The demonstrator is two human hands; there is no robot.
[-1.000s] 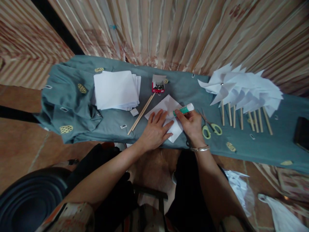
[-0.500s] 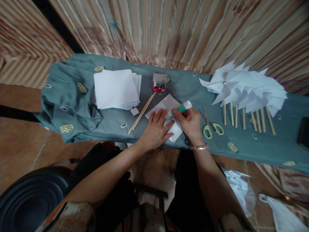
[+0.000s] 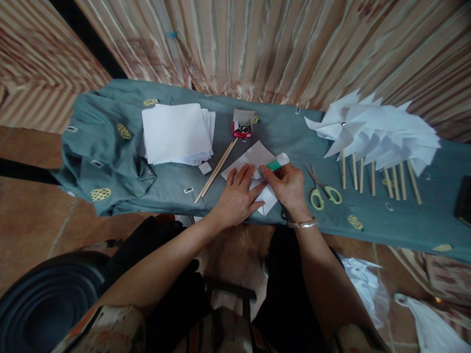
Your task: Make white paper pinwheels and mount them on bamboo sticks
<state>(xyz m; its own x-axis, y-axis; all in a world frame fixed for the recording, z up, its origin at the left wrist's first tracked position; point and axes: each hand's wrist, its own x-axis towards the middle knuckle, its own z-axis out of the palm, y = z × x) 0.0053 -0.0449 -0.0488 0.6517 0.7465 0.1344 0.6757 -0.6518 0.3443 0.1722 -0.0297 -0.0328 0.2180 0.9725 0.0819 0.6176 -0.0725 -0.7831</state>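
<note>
A white paper sheet [image 3: 258, 152], turned like a diamond with folded flaps, lies near the table's front edge. Across its left part rests my left hand [image 3: 239, 197], fingers spread and pressing it flat. My right hand [image 3: 287, 187] is closed around a glue stick [image 3: 274, 163] with a green and white barrel, its tip low over the paper's middle. Whether the tip touches the paper is hidden by my fingers. Just right of that hand lie scissors [image 3: 324, 192] with light green handles. Two wooden sticks [image 3: 218, 167] lie left of the paper.
A stack of white paper [image 3: 176, 134] sits at the left, a small paper piece [image 3: 205, 168] beside it. Behind the work stands an open red box [image 3: 242, 128] of small metal pieces. Several paper pinwheels [image 3: 382, 127] on sticks overlap at the right. A striped curtain [image 3: 250, 54] hangs behind.
The glue stick and my right hand have shifted slightly left over the paper. My left hand stays in place.
</note>
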